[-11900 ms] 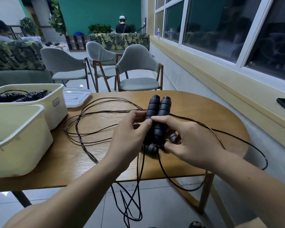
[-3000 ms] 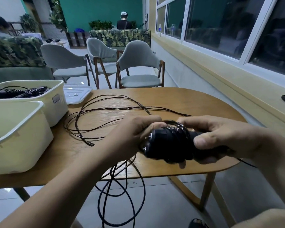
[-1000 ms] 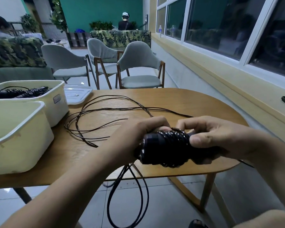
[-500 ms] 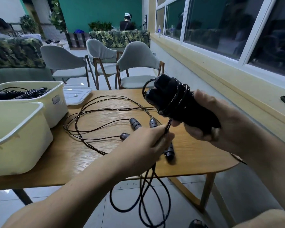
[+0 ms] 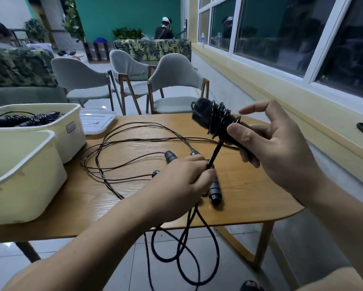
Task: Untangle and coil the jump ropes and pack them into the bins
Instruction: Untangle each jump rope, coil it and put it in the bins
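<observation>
**Two hands hold a half-wound jump rope above a wooden worktop**

The right hand [image 5: 281, 148] is raised above the far right part of the worktop [image 5: 249, 198], palm turned to the left. Its grip closes round the lower end of a black handle bundle [image 5: 210, 118]: the thumb lies across the front and the lower fingers curl behind, while the forefinger sticks out straight and touches nothing. The bundle tilts up and to the left out of the grip, and thin turns of rope ring its middle.

One taut strand of rope [image 5: 216, 151] runs from the underside of the bundle down and to the left into the left hand [image 5: 182, 185]. That hand is lower and nearer, knuckles up, just above the worktop. Its grip pinches the strand between thumb and fingertips, and the other fingers are curled in. Below this hand, hanging loops [image 5: 197, 248] drop over the near edge of the worktop toward the tiled floor.

Slack rope [image 5: 122, 141] sprawls in wide curves across the middle of the worktop. Loose handles [image 5: 214, 191] lie beside and beyond the left hand.

At the left stand two cream bins. The near bin [image 5: 19, 175] shows only its pale inside. The far bin [image 5: 71, 127] holds coiled ropes [image 5: 25, 119]. A white lid [image 5: 98, 120] lies flat just to the right of the far bin.

Grey chairs [image 5: 172, 80] stand beyond the worktop.
</observation>
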`<act>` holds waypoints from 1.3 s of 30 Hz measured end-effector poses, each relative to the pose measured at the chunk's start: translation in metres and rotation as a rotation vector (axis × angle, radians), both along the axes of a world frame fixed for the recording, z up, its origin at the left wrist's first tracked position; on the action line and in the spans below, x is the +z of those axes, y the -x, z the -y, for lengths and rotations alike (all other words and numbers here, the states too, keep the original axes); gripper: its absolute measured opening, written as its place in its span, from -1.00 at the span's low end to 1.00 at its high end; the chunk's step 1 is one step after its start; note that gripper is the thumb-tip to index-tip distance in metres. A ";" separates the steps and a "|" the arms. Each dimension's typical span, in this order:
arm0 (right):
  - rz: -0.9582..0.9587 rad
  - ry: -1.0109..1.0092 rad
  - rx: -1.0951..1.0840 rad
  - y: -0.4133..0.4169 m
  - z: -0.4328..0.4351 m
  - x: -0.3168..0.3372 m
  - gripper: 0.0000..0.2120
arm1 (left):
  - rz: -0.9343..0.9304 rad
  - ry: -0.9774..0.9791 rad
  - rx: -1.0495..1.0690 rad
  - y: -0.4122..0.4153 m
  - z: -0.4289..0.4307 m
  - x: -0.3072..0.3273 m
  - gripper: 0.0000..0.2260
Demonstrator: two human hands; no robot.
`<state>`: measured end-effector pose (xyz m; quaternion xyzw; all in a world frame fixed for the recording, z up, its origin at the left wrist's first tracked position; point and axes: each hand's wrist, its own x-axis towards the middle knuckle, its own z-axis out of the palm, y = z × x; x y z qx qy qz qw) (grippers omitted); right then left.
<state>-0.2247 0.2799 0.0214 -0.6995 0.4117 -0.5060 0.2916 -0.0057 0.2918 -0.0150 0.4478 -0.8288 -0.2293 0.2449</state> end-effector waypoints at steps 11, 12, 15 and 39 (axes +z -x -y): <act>-0.407 0.432 -0.265 -0.003 0.007 -0.014 -0.55 | 0.082 0.082 0.027 -0.004 0.005 -0.003 -0.65; -0.444 0.453 -0.275 -0.001 0.010 -0.016 -0.53 | 0.090 0.076 0.028 -0.004 0.005 -0.002 -0.65; -0.581 0.434 -0.318 0.000 0.016 -0.020 -0.46 | 0.107 0.087 0.019 -0.006 0.005 0.001 -0.67; 0.209 -0.272 -0.005 0.006 0.024 -0.009 -0.47 | -0.022 -0.060 -0.080 -0.020 0.007 0.000 -0.80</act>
